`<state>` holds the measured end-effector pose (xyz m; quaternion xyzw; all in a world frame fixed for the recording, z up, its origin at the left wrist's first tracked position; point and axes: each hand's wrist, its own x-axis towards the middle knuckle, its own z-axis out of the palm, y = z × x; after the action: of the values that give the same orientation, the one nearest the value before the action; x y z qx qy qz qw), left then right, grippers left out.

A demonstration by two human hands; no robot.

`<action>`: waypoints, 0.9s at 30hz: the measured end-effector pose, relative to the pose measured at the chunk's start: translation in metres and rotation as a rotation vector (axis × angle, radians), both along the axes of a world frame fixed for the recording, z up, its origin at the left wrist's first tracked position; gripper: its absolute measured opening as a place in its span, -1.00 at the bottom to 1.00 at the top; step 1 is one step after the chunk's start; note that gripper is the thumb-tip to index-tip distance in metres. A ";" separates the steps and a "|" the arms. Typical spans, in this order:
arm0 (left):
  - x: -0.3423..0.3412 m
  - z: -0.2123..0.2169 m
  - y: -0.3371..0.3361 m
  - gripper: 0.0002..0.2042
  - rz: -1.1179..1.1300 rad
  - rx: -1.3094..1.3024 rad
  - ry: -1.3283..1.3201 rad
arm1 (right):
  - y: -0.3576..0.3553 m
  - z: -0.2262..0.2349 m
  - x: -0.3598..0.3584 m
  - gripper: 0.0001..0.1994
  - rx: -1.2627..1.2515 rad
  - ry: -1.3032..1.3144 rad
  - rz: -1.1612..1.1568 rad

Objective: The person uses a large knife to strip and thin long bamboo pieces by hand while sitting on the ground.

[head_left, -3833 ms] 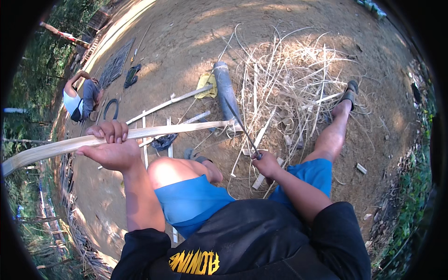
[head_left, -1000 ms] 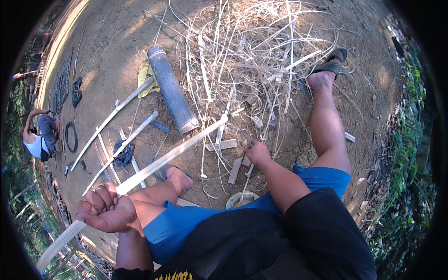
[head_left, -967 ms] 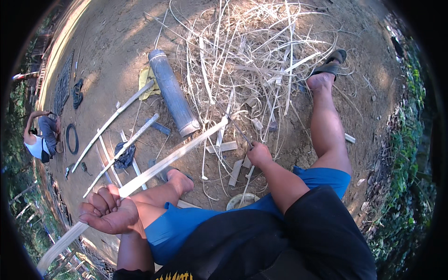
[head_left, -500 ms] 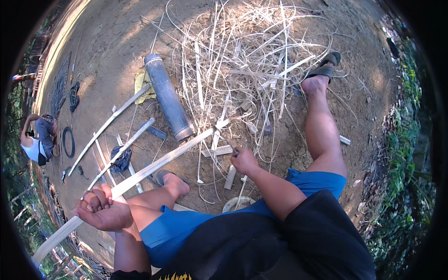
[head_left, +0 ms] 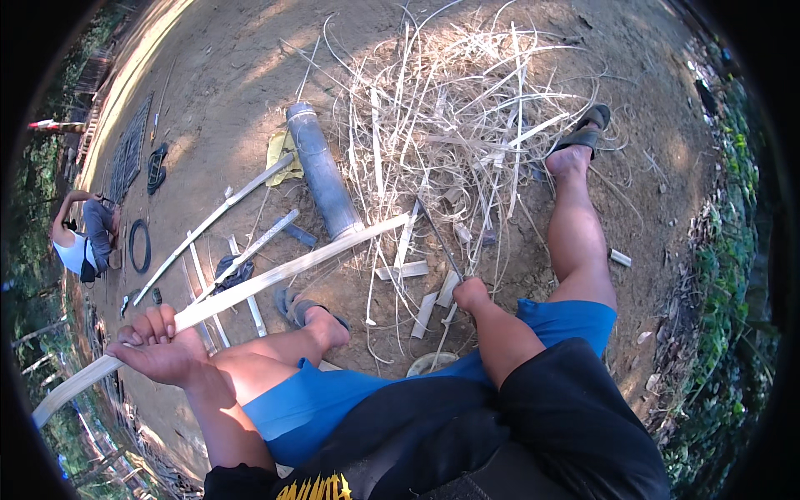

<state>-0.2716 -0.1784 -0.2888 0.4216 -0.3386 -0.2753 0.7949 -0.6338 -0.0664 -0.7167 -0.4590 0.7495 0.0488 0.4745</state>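
Note:
A long pale bamboo strip [head_left: 292, 268] slants from the lower left up to the middle. My left hand [head_left: 161, 348] is closed around it toward its lower end. In my right hand [head_left: 472, 294], fingers closed, is a knife [head_left: 439, 236] with a thin dark blade pointing up and left. The blade's tip is close to the strip's far end; I cannot tell whether they touch. Beneath that end lies a heap of pale shavings [head_left: 454, 125]. The knife's handle is mostly hidden in my fist.
A thick dark-grey cylinder [head_left: 323, 175] lies left of the heap, over yellow material [head_left: 283, 157]. More strips [head_left: 212, 221] and a dark plastic bag [head_left: 235, 271] lie left. Short offcuts [head_left: 423, 315] lie near my right hand. Another person [head_left: 83, 237] sits far left, near a black coil [head_left: 139, 246].
The knife has come away from the strip's end, and more of its blade shows. My right hand has moved right and slightly down. My left hand has shifted left with the strip.

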 end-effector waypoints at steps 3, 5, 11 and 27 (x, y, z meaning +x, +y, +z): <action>0.037 0.028 0.017 -0.52 0.096 -0.049 -0.004 | -0.017 0.039 0.013 -0.72 0.098 -0.071 -0.061; 0.049 0.046 0.029 -0.52 0.183 -0.061 0.035 | -0.028 0.093 0.021 -0.75 0.233 -0.202 -0.407; 0.122 0.086 0.091 -0.52 0.312 -0.140 0.229 | -0.043 0.173 0.049 -0.79 -0.377 -0.741 -0.849; 0.235 0.074 0.225 -0.48 0.064 -0.228 0.563 | -0.096 0.403 0.031 -0.44 -0.938 -1.418 -0.710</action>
<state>-0.0368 0.0469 -0.2149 0.2474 -0.1203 -0.3164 0.9079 -0.6029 -0.1623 -0.3141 -0.2699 0.3230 -0.7014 0.5752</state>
